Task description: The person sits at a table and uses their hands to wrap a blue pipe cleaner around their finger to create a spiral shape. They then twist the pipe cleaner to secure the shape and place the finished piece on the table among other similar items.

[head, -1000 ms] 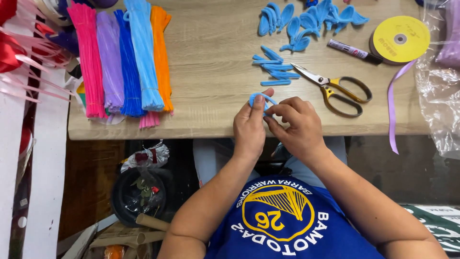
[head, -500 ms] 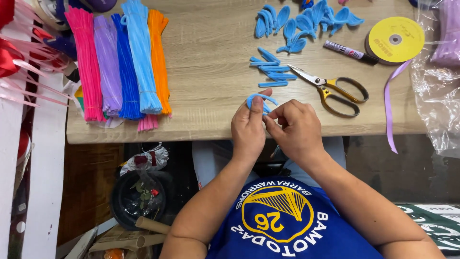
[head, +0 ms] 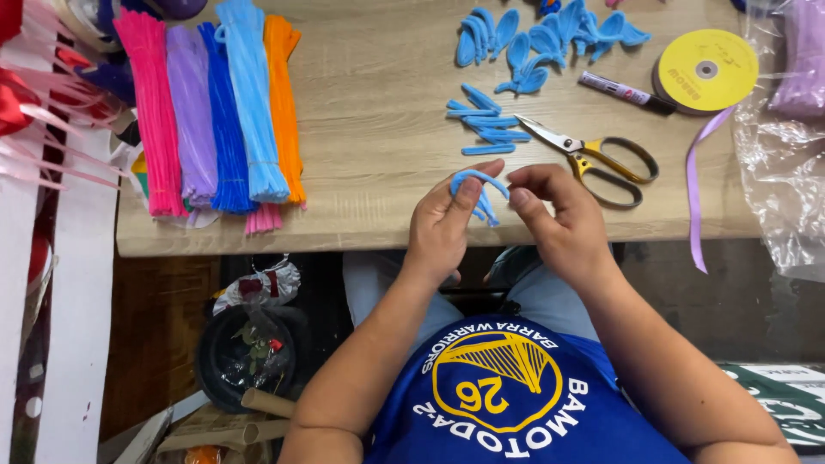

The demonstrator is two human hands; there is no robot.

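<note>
My left hand (head: pixel 443 228) and my right hand (head: pixel 559 219) meet at the near edge of a wooden table (head: pixel 378 129), and together they pinch a short light-blue pipe cleaner piece (head: pixel 478 191) bent into a loop. Just beyond the hands lie several cut light-blue pieces (head: pixel 485 125). Farther back sits a heap of finished blue loops (head: pixel 541 39). Yellow-handled scissors (head: pixel 593 155) lie open to the right of the cut pieces.
Bundles of pink, lilac, blue, light-blue and orange pipe cleaners (head: pixel 215 112) lie on the table's left. A marker (head: pixel 623 93), a yellow ribbon spool (head: pixel 705 69) with trailing lilac ribbon (head: pixel 694 185) and a plastic bag (head: pixel 786 137) sit at right. A black bin (head: pixel 245 357) stands below.
Both hands have stayed together at the table edge, working the blue piece into a tighter loop. The view has drifted slightly; nothing else moved.
</note>
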